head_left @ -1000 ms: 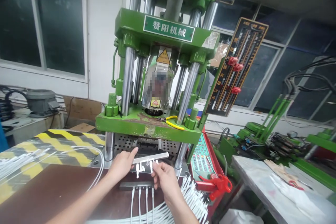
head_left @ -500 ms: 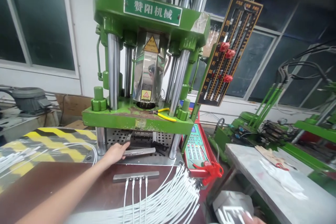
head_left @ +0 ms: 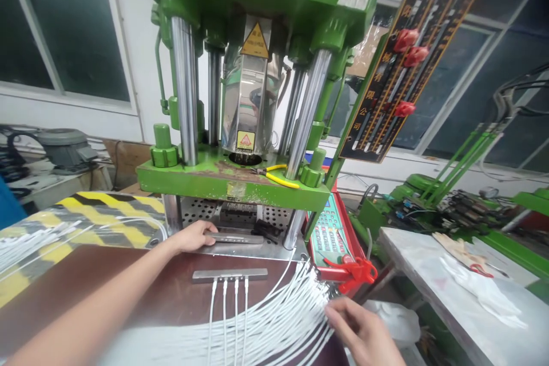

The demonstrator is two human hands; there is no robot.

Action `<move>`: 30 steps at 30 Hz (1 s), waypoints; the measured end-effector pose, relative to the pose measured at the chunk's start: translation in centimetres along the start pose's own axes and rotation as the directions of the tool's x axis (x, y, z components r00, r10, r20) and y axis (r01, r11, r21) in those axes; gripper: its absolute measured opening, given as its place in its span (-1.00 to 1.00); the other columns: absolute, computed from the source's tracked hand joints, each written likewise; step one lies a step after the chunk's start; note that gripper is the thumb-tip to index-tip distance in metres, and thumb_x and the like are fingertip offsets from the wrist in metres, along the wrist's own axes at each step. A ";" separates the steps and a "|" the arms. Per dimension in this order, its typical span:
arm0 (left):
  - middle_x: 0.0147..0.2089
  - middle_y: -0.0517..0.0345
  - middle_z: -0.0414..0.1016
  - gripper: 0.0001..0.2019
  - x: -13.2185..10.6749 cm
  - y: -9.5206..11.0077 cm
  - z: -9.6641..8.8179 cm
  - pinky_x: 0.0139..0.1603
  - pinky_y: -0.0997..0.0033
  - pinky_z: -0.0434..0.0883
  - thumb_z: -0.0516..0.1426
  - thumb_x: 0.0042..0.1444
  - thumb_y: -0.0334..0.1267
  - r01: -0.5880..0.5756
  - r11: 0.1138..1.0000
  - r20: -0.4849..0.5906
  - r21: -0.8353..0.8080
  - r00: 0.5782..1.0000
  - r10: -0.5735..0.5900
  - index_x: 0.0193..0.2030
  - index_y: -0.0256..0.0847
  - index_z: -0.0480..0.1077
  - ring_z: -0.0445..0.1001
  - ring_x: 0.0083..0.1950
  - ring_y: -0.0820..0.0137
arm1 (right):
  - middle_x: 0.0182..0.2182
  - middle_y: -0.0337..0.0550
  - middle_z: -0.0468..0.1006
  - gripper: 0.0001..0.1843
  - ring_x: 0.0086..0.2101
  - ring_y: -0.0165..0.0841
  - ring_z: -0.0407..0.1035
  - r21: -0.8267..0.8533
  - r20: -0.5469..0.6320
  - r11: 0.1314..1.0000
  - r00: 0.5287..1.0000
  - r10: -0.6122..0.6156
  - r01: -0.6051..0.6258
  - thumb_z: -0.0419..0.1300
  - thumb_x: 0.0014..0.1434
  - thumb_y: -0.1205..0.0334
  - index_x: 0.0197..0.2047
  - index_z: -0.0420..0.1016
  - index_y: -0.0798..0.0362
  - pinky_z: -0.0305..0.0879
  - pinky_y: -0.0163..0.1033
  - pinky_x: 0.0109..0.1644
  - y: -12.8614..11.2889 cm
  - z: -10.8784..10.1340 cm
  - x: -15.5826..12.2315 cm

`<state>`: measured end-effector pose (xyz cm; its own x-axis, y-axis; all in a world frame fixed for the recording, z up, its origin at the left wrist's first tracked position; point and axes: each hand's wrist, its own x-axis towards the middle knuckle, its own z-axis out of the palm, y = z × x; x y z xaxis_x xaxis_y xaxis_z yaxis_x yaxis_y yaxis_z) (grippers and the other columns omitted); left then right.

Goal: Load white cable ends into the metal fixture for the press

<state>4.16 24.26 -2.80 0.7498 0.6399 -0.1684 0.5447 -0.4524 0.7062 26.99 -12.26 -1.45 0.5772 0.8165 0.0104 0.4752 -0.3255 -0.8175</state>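
Note:
My left hand (head_left: pixel 197 235) reaches to the front of the press bed, its fingers closed on the left end of a slim metal mold bar (head_left: pixel 240 238). Nearer to me on the brown board lies a second metal bar (head_left: pixel 231 275), with several white cables (head_left: pixel 225 303) running out of its front side. At the right, my right hand (head_left: pixel 364 329) has thumb and index fingertips brought together at the edge of a bundle of white cables (head_left: pixel 295 297). The exact contact at those fingertips is hard to make out.
The green press (head_left: pixel 240 183) stands behind, yellow-handled pliers (head_left: pixel 281 177) on its lower plate. A red air gun (head_left: pixel 354 274) lies by the keypad panel (head_left: pixel 328 229). More white cables (head_left: pixel 43 246) lie left. A side table (head_left: pixel 429 274) holds white gloves (head_left: pixel 480 291).
My right hand has left the white pieces above the bag at lower right and come up to the cable bundle. My left hand stays at the bar. The view has moved closer to the press.

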 end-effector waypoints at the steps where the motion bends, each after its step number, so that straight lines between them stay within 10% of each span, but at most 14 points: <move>1: -0.30 0.16 0.42 -0.75 0.2 -0.3 0.0 -0.22 0.29 0.38 0.16 0.09 -0.14 -0.020 1.000 -0.021 0.024 1.000 0.020 -0.19 -0.29 0.37 0.39 -0.32 0.40 | -0.41 -0.14 0.51 -0.61 -0.34 -0.27 0.37 -0.039 0.036 0.995 0.996 -0.086 0.087 0.05 0.13 -0.13 -0.37 0.46 0.00 0.23 -0.26 -0.24 -1.5 1.4 1.0; 8: -0.07 0.04 0.37 -0.68 -0.3 -0.5 0.3 0.03 0.11 0.31 0.16 0.08 -0.21 -0.078 0.989 -0.138 0.125 0.986 0.095 -0.04 -0.27 0.32 0.35 -0.04 0.26 | -0.21 -0.15 0.45 -0.79 -0.13 -0.28 0.31 -0.310 0.260 0.824 0.876 -0.407 0.475 0.10 0.17 0.17 -0.15 0.48 -0.03 0.18 -0.23 -0.04 -6.5 7.3 7.2; 14: -0.29 0.23 0.35 -0.67 -6.4 0.8 0.2 -0.30 0.37 0.26 0.03 0.13 0.01 -0.091 0.984 -0.007 0.152 0.996 0.093 -0.06 -0.12 0.30 0.32 -0.35 0.40 | -0.16 -0.12 0.42 -0.69 -0.07 -0.24 0.28 -0.358 0.358 0.793 0.857 -0.371 0.493 0.16 0.13 0.17 -0.03 0.43 -0.04 0.18 -0.21 0.01 -5.2 8.5 9.5; 20: -0.33 0.23 0.33 -0.79 -9.7 1.0 1.9 -0.23 0.36 0.19 0.01 0.15 -0.05 -0.063 0.986 0.091 0.156 0.995 0.050 -0.18 -0.10 0.29 0.33 -0.26 0.34 | -0.19 -0.16 0.40 -0.83 -0.12 -0.29 0.29 -0.298 0.353 0.834 0.865 -0.356 0.465 0.11 0.17 0.21 -0.15 0.42 -0.03 0.18 -0.24 -0.03 -4.2 9.0 9.2; 24: -0.24 0.22 0.38 -0.78 -9.2 1.0 1.3 -0.18 0.34 0.21 -0.04 0.19 -0.01 -0.068 0.994 0.077 0.080 0.995 0.062 -0.17 -0.06 0.28 0.35 -0.20 0.33 | -0.21 -0.18 0.40 -0.88 -0.16 -0.31 0.30 -0.291 0.358 0.828 0.857 -0.370 0.479 0.07 0.19 0.22 -0.20 0.39 -0.03 0.20 -0.24 -0.08 -5.2 8.4 9.6; 30: -0.54 0.35 0.22 -0.58 -3.2 0.6 -1.3 -0.59 0.48 0.15 -0.07 0.16 0.15 -0.015 0.984 -0.057 -0.178 0.998 0.005 -0.13 -0.16 0.25 0.15 -0.63 0.53 | -0.37 -0.19 0.49 -0.77 -0.44 -0.36 0.39 -0.149 0.203 0.930 0.931 -0.304 0.336 0.11 0.14 0.16 -0.13 0.41 0.02 0.29 -0.22 -0.25 -7.4 8.4 15.6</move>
<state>1.60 22.69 -0.96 0.7300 0.6718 -0.1258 0.4580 -0.3441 0.8197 26.89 6.96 -0.06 0.2582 0.9557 0.1413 0.7345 -0.0992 -0.6713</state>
